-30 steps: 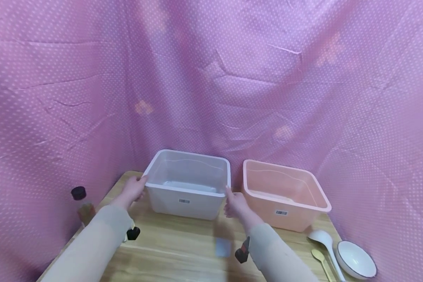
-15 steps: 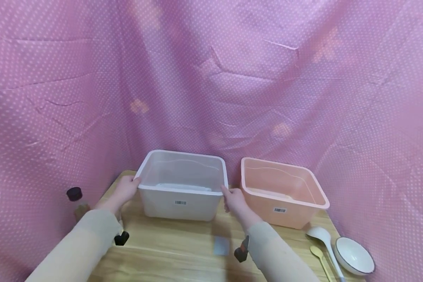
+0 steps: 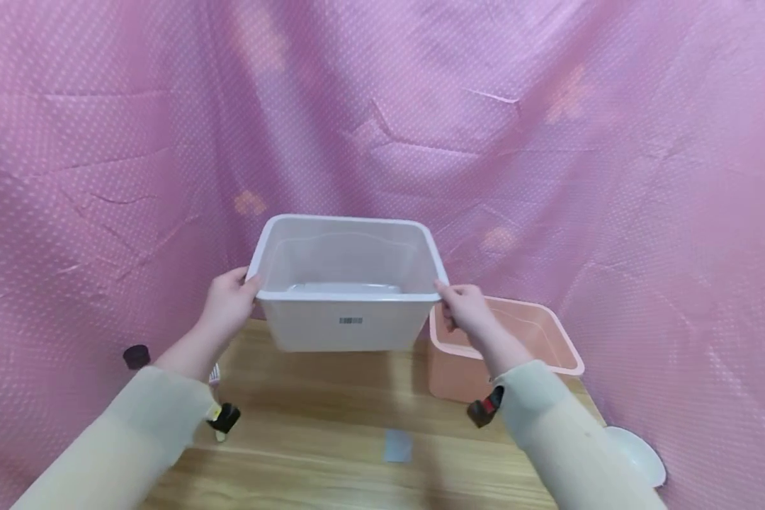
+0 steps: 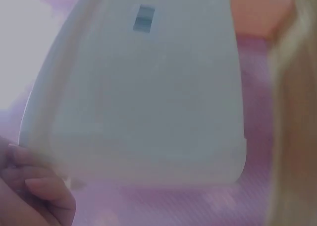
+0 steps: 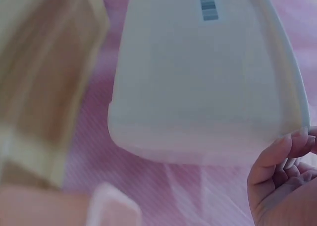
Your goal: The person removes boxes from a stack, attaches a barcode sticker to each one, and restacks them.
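Note:
A white plastic storage bin [image 3: 350, 326] with a barcode sticker hangs above the wooden table, its inside bare. My left hand [image 3: 228, 301] grips the rim at the near left corner, thumb on top and fingers curled below. At the near right corner my right hand [image 3: 470, 309] pinches the rim the same way. The left wrist view has the bin's front wall [image 4: 148, 97] and the curled left fingers [image 4: 49, 189] under the rim. In the right wrist view the wall [image 5: 198, 82] rises beside the right fingers [image 5: 272, 161].
A pink bin [image 3: 535, 326] stands on the table [image 3: 319, 411] at the right, partly behind my right hand. A white bowl [image 3: 637, 457] sits at the right edge. A black bottle cap [image 3: 137, 356] and a fork [image 3: 214, 374] show near my left forearm. A small bluish square [image 3: 398, 446] lies in front.
The white bin has risen off the table and come nearer, both hands holding its rim throughout. My right forearm now hides the ladle and yellow spoon.

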### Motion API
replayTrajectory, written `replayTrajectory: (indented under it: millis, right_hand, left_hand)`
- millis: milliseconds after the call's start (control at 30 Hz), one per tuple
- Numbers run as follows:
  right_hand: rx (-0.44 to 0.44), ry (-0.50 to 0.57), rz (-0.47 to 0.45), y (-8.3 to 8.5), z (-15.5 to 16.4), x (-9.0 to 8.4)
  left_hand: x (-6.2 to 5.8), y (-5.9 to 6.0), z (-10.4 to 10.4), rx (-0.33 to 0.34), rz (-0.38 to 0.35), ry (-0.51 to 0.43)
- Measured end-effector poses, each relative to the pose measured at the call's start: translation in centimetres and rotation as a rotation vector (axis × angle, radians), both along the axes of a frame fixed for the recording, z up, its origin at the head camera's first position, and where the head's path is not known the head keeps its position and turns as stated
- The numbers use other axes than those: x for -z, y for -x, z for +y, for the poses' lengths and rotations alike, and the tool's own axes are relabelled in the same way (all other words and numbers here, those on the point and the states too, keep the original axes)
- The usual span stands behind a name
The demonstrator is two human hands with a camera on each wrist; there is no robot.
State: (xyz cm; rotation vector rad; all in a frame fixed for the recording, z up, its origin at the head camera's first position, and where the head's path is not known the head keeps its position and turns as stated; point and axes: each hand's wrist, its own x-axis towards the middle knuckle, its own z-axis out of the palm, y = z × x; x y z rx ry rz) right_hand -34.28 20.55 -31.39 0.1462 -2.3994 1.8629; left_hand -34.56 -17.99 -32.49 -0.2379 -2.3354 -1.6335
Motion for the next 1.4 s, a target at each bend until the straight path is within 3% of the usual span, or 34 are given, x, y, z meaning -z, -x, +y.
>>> replayTrajectory:
  millis: [167, 400, 567, 767, 867, 1000, 1233, 1400]
  right_hand:
    - [0.053, -0.063, 0.029, -1.7, 5.3, -3.4]
    - [0.164, -0.182, 0.049, -4.3, 12.9, -6.1]
    - [0.268, -0.231, 0.057, -4.4, 18.1, -6.0]
    - [0.393, -0.252, 0.036, -4.3, 22.5, -3.6]
    - [0.428, -0.229, 0.014, -4.5, 23.8, -1.5]
    - [0.475, -0.173, -0.003, -4.8, 24.5, 0.5]
    - [0.544, -0.121, -0.001, -5.0, 25.0, 0.8]
    - [0.533, -0.164, -0.012, -4.9, 24.8, 1.0]
  left_hand:
    - [-2.4, 1.6, 5.3, 0.07, 0.033, -0.051]
    - [-3.4, 3.8, 14.4, 0.178, 0.059, -0.153]
    - [-2.4, 4.6, 21.1, 0.207, 0.006, -0.262]
    - [-0.1, 6.0, 26.9, 0.235, 0.035, -0.283]
    - [1.0, 6.4, 28.6, 0.271, 0.043, -0.287]
    - [1.4, 6.1, 29.8, 0.303, 0.073, -0.257]
    - [1.4, 5.8, 30.6, 0.34, 0.064, -0.243]
    - [2.9, 6.3, 30.6, 0.298, 0.072, -0.238]
